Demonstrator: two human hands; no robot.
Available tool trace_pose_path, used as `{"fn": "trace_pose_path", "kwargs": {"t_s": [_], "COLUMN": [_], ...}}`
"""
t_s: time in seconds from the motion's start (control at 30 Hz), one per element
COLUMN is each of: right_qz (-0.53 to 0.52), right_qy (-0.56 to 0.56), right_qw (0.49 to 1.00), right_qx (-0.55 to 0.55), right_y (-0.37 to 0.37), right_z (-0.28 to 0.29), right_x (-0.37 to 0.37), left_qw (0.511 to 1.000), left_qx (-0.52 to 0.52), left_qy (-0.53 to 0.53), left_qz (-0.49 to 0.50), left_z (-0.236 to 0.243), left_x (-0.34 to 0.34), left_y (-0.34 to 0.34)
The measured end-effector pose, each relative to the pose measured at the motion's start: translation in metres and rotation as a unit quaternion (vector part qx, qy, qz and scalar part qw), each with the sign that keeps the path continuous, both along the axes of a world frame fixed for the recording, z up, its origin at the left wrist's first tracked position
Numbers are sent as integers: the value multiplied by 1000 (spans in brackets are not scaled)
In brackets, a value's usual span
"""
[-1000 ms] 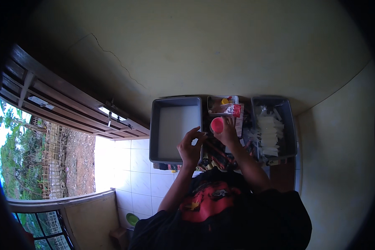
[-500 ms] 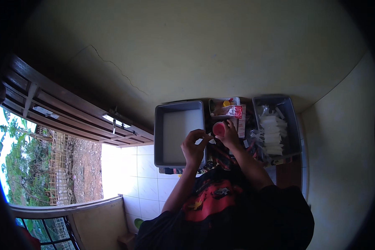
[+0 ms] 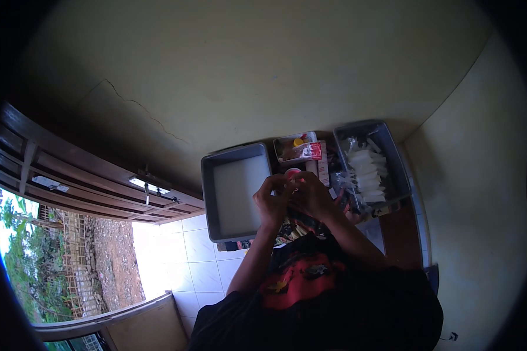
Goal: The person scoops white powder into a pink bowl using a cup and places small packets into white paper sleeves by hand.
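Observation:
My left hand (image 3: 270, 202) and my right hand (image 3: 314, 198) meet fingertip to fingertip above the cloth-covered table. Both are closed in a pinch, around something small and pale that I cannot make out. Just beyond the fingers is a red cup (image 3: 293, 172), mostly hidden by them; whether it stands or is held does not show. To the left is a grey basin (image 3: 206, 202) with a smooth white inside. A grey tub (image 3: 397, 162) on the right holds several white packets (image 3: 369, 172) and clear plastic bags.
Behind my hands, a small white tray (image 3: 278, 142) holds a yellow-capped item (image 3: 298, 142) and a red and clear packet (image 3: 311, 151). A wall (image 3: 275, 76) rises behind the table. At the left is a wooden door (image 3: 88, 164) beside a bright opening.
My right hand has shifted from around the red cup to meet my left fingertips. The cup now shows beyond the fingers. The whole view has turned slightly.

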State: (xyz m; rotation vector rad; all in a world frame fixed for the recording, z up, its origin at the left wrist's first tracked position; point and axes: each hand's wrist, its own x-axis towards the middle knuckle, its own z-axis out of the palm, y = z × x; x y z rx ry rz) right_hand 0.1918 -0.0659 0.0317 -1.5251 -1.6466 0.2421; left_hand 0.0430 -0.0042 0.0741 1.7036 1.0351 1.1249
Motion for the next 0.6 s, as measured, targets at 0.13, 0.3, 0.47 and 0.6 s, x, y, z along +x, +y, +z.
{"fn": "trace_pose_path", "kwargs": {"t_s": [0.13,0.3,0.47,0.6], "right_qz": [-66,-2,48,82], "right_qy": [-41,83,189,145], "right_qw": [997,996,977,984], "right_qx": [22,-44,-88,-61], "right_y": [-6,-19,-28,-32], "right_z": [5,42,50,58], "right_x": [-2,5,15,33], "left_qw": [1000,996,986,983], "left_qx": [-3,5,51,132], "left_qy": [-3,-64,42,57], "left_qz": [-28,-66,-152,-111], "left_z": [3,-30,-48,-55], "left_x": [0,-12,1,26], "left_y": [-8,-15,-31,-39]}}
